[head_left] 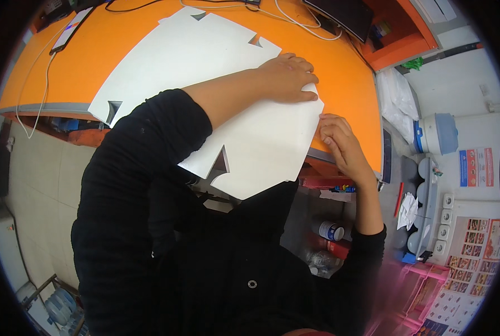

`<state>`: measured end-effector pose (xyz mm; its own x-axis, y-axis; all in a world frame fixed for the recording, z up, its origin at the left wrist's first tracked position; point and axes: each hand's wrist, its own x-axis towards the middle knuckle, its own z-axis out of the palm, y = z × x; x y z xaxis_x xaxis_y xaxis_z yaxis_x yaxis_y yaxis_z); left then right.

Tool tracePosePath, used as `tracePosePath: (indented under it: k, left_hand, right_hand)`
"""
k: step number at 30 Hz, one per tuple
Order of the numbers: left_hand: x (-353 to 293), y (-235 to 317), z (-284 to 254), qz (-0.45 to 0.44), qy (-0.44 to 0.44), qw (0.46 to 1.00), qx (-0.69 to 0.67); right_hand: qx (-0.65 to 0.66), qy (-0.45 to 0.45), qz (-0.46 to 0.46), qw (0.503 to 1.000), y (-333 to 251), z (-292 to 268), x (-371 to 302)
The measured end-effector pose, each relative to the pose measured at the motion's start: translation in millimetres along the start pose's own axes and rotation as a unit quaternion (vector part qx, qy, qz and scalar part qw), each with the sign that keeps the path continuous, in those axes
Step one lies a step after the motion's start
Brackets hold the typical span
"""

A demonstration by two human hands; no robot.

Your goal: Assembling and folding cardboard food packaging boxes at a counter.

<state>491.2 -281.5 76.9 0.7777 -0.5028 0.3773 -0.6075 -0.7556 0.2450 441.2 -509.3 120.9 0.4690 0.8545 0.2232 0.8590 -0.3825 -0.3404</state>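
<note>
A large white sheet of card [261, 148] with several notches along its edges lies across the orange table [348, 95], its near part hanging over the front edge. My left hand [289, 78] lies palm down on the sheet's right end, fingers reaching over the far edge and thumb held apart. Just beyond the right edge of the card, my right hand [339, 137] rests with its fingers curled inward. Its uppermost fingertip is close to the card's corner; whether it touches cannot be made out. Nothing shows within those fingers.
A phone [72, 28] with a white cable lies at the far left. More cables and a dark flat device [345, 17] sit at the back. Below the table's right side are a can [331, 231] and plastic bottles. A pink rack [415, 291] stands at lower right.
</note>
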Motion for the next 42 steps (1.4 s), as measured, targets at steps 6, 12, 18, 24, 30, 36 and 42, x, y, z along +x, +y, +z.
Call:
tracePosePath:
  k: [6, 12, 18, 24, 30, 36, 42]
  left_hand:
    - [-1, 8, -9, -0.018, -0.021, 1.0, 0.01]
    - [-2, 7, -8, -0.02, -0.019, 1.0, -0.007]
    - [-5, 3, -6, -0.014, -0.01, 1.0, -0.01]
    - [-1, 4, -4, -0.011, -0.007, 1.0, -0.01]
    - [-1, 4, -7, -0.013, -0.016, 1.0, -0.012]
    - [-1, 4, -3, -0.022, -0.008, 1.0, -0.007]
    - [-5, 1, -5, -0.02, -0.016, 1.0, -0.005]
  right_hand:
    - [0.103, 0.097, 0.067, 0.988, -7, 4, 1]
    - [0.026, 0.008, -0.003, 1.0, -14, 3, 24]
    - [-0.147, -0.053, -0.04, 0.987, -30, 3, 34]
    - [0.003, -0.019, -0.035, 0.999, -10, -2, 31]
    - [-0.02, -0.037, -0.047, 0.998, -15, -5, 31]
    - [-0.12, -0.067, -0.052, 0.989, -25, -4, 30]
    - [-0.038, -0.056, 0.015, 0.998, -14, -7, 11]
